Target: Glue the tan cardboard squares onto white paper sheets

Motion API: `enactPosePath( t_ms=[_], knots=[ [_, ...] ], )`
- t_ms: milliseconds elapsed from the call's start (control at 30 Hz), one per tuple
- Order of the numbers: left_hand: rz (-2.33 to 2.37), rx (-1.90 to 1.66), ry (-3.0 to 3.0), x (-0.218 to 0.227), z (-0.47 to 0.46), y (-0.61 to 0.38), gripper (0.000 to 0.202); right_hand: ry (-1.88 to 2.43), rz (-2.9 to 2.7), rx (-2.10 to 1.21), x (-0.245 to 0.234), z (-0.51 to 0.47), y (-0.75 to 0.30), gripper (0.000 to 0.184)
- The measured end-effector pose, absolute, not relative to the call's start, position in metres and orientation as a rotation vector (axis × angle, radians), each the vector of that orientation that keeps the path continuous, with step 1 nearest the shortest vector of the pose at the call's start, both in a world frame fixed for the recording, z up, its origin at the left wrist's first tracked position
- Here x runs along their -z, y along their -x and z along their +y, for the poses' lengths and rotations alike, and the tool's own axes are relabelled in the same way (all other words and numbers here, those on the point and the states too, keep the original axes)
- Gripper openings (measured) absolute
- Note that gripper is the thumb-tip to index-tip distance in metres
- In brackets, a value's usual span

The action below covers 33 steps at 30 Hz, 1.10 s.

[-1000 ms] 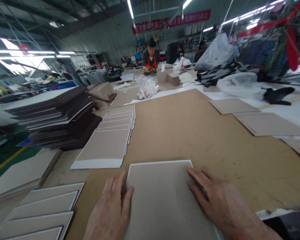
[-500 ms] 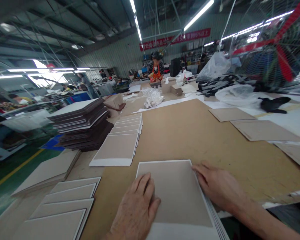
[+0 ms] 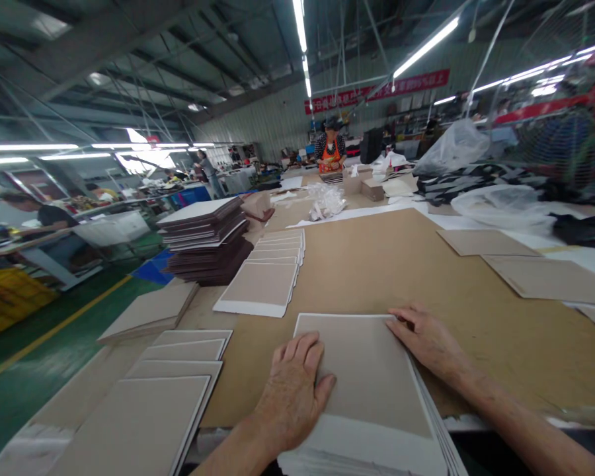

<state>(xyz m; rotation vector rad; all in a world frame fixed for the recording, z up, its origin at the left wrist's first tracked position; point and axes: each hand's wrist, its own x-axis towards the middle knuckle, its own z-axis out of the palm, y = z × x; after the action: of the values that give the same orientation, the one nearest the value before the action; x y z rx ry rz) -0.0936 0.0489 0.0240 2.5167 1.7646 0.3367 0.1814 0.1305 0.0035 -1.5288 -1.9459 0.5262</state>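
Note:
A stack of beige boards with white borders point(image 3: 371, 377) lies in front of me at the table's near edge. My left hand point(image 3: 300, 383) rests on the top board near its left side, fingers stretched forward and thumb apart. At the far right corner of that board, my right hand point(image 3: 416, 334) has its thumb and fingers closed on the edge. To the left, several similar boards point(image 3: 149, 410) overlap in a staggered pile. A row of overlapping boards point(image 3: 258, 287) lies farther ahead.
A tall stack of dark boards with a white top point(image 3: 203, 241) stands at the left table edge. Plain beige boards point(image 3: 550, 277) lie to the right. Crumpled clear plastic point(image 3: 326, 200) sits ahead. A person in an orange apron point(image 3: 330, 153) stands at the far end.
The view has turned left and tilted slightly, so the table things appear shifted right. Both hands stay at nearly the same places on the stack.

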Motion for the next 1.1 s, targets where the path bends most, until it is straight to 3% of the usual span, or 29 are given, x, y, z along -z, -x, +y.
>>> enactPosePath(
  t_ms=[200,400,500,667,767,867,967,1100],
  knots=[
    [1.729,-0.387,-2.469,-0.030,0.044,0.092,0.043,1.522,-1.829,-0.661,-0.010,0.137,-0.182,0.038],
    [1.685,-0.414,-2.405,-0.030,0.043,0.093,0.047,1.407,-1.477,-1.414,-0.017,0.142,-0.182,0.052],
    [1.671,-0.464,-2.347,-0.026,0.043,0.095,0.055,1.326,-1.347,-1.519,-0.031,0.140,-0.180,0.054],
    [1.696,-1.048,-1.982,-0.027,0.045,0.110,0.079,1.195,-1.256,-1.481,-0.058,0.138,-0.176,0.049],
    [1.573,-1.365,-1.441,-0.043,0.044,0.123,0.065,1.147,-1.236,-1.442,-0.072,0.142,-0.173,0.045],
    [1.320,-1.306,-1.006,-0.061,0.042,0.138,0.050,1.129,-1.264,-1.438,-0.082,0.157,-0.159,0.050],
    [1.349,-1.283,-0.883,-0.069,0.054,0.163,0.046,1.137,-1.397,-1.428,-0.086,0.184,-0.128,0.051],
    [1.553,-1.288,-0.955,-0.065,0.104,0.215,0.036,1.157,-1.535,-1.353,-0.081,0.234,-0.060,0.026]
  ],
)
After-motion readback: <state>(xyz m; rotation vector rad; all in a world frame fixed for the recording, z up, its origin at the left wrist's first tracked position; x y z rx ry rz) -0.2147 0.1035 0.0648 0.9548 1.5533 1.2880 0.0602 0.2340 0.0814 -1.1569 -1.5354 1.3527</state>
